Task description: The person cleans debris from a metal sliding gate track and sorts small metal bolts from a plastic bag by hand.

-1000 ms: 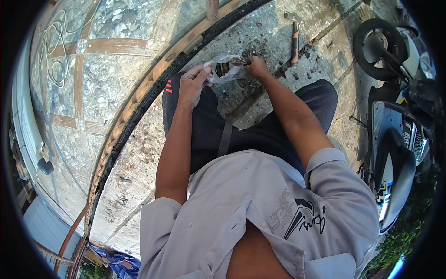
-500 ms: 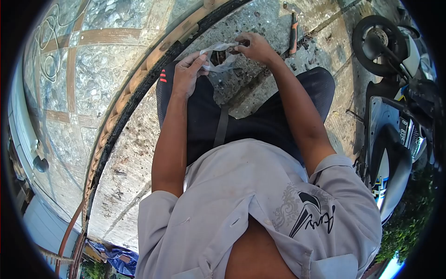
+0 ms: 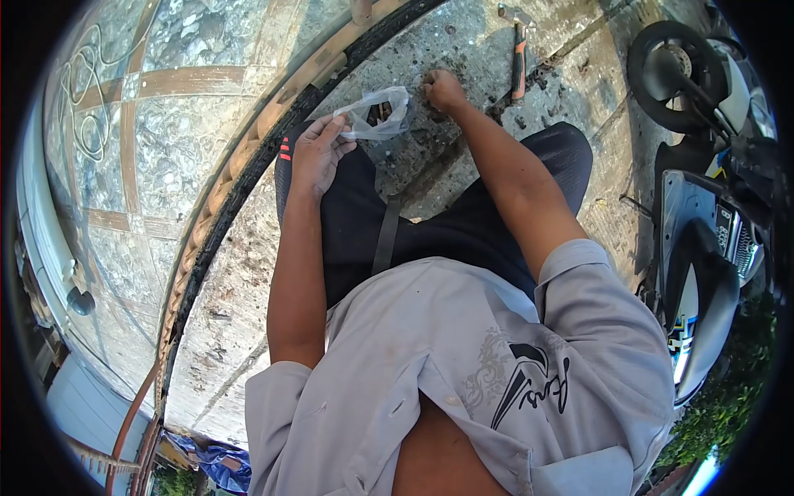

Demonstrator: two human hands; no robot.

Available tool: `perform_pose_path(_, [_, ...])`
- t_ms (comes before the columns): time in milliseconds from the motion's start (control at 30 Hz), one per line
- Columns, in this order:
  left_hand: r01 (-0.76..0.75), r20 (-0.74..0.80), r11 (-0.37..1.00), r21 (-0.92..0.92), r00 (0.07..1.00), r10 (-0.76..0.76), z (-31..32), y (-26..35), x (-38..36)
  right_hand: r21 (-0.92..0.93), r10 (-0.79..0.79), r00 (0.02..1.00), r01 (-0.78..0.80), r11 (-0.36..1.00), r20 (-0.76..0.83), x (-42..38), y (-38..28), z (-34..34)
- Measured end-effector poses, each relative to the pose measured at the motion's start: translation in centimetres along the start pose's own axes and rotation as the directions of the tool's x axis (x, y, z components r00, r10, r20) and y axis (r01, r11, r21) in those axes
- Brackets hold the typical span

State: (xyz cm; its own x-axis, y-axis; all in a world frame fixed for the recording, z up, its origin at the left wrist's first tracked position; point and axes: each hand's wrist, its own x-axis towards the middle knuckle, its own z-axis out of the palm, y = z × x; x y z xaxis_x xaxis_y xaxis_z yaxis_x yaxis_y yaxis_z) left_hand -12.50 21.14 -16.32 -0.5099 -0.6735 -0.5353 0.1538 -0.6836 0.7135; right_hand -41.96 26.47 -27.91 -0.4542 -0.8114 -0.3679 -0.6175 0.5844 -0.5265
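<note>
My left hand pinches the edge of a clear plastic bag between thumb and fingers. The bag hangs open over the ground between my knees, and small brownish pieces show through its mouth. To the right of the bag, my right hand is low over the concrete with its fingers curled together. Whatever is in those fingers, I cannot tell. Dark crumbs and small bits lie scattered on the ground around that hand.
A hammer with an orange and black handle lies beyond my right hand. A parked motorbike stands at the right. Along the left runs a raised curved edge, with a coiled pale hose on the paving beyond it.
My right hand has let go of the bag's rim and moved a little to the right, down by the ground. The left hand still holds the bag, shifted slightly left and lower.
</note>
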Motion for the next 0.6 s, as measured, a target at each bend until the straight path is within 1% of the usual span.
perform_pose_path(100, [0.000, 0.003, 1.000, -0.023, 1.000, 0.000, 0.1, 0.0, 0.2, 0.247, 0.150, 0.985, -0.124, 0.961, -0.089, 1.0, 1.7, -2.4])
perform_pose_path(200, [-0.007, 0.021, 0.999, -0.037, 1.000, 0.007, 0.2, 0.0, 0.4, 0.082, 0.045, 0.980, -0.030, 0.996, -0.194, 1.9, 3.4, -2.7])
perform_pose_path(300, [-0.002, 0.023, 0.999, -0.038, 1.000, 0.003, 0.4, -0.1, 0.7, -0.138, -0.120, 0.957, 0.086, 0.987, -0.264, 0.4, 3.7, -0.4])
perform_pose_path(400, [-0.001, 0.028, 1.000, -0.029, 1.000, 0.002, 0.2, -0.1, 0.7, -0.155, -0.240, 0.945, 0.209, 0.965, -0.223, 0.6, 3.9, -0.6])
perform_pose_path(433, [0.002, 0.033, 1.000, -0.027, 0.999, -0.001, 0.1, -0.2, 0.6, 0.025, -0.101, 0.966, 0.110, 0.994, -0.239, 1.0, 4.1, -1.2])
perform_pose_path(467, [0.002, 0.030, 1.000, -0.029, 1.000, -0.001, 0.1, -0.2, 0.5, 0.204, 0.044, 0.972, 0.004, 0.979, -0.230, 1.6, 3.9, -2.5])
perform_pose_path(500, [0.002, 0.028, 0.999, -0.032, 1.000, -0.001, 0.1, -0.2, 0.4, 0.374, 0.186, 0.962, -0.102, 0.922, -0.197, 1.7, 3.8, -3.9])
perform_pose_path(600, [-0.001, 0.023, 0.999, -0.051, 1.000, 0.002, 0.2, -0.5, 0.8, 0.388, 0.339, 0.895, -0.214, 0.897, -0.290, 1.5, 4.5, -7.5])
